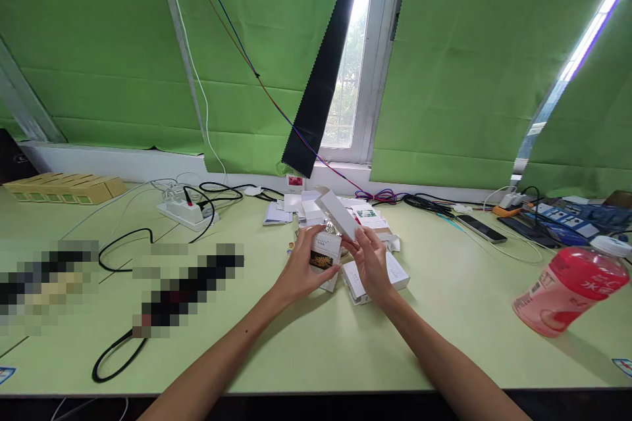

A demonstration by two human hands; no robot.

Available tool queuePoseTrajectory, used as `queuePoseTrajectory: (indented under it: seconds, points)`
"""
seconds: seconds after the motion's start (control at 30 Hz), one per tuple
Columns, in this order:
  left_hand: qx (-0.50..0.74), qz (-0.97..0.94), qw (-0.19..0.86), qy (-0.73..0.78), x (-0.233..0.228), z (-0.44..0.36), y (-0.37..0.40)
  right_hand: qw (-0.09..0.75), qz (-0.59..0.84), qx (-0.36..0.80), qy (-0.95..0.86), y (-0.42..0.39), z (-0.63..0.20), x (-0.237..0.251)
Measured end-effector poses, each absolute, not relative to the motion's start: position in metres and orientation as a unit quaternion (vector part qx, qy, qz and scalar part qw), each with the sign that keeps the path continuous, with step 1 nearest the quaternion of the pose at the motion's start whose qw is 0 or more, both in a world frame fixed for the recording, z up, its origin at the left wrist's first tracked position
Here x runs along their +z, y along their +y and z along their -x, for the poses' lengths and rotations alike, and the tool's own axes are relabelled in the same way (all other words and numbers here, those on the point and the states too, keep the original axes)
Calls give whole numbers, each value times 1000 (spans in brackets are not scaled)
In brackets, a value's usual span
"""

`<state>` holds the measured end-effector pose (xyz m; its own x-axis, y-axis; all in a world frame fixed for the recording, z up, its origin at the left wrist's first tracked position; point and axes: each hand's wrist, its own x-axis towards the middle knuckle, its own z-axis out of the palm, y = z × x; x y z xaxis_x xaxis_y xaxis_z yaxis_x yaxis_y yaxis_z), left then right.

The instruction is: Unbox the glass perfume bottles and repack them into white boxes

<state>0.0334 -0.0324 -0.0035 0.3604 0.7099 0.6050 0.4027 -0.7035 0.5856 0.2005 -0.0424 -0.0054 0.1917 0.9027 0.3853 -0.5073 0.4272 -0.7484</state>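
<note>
My left hand (302,266) is closed around a small white box (326,241) with a dark picture on its front. Between finger and thumb, my right hand (371,264) grips a long white carton (340,212), tilted above the box's top. Something clear and shiny shows where the two meet; I cannot make out what it is. Under my right hand lies another white box (395,268), flat on the table. Just beyond both hands is a loose pile of white cartons and papers (310,205).
A pink drink bottle (567,289) and a phone (480,228) are on the right side of the table (444,342). At the left stand a white power strip (184,212), black cables and a row of yellow boxes (64,188). Blurred patches hide things at the left.
</note>
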Motion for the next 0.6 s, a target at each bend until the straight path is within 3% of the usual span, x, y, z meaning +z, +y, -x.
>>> queuePoseTrajectory:
  seconds: [0.6]
  points:
    - [436,-812,220,319,-10,-30,-31,682,232,640,-267,-35,-207,-9]
